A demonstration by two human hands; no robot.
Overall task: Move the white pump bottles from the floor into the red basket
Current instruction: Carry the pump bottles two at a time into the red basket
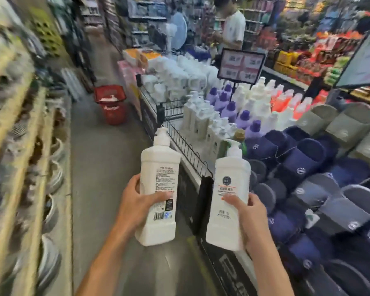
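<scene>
My left hand (137, 201) grips one white pump bottle (158, 189) mid-body, right hand (251, 212) grips second bottle (231, 197). Rigid, smooth plastic, likely heavy; hold body, not pump. Red basket (111, 103) ahead on floor.

Bare left hand (137, 202) and right hand (251, 216), bare slender forearms

Single head-worn wide-angle view, forward and down a shop aisle (103, 167), hands (137, 204) (252, 214) close

two held pump bottles (158, 178), one red basket (113, 113)
</scene>
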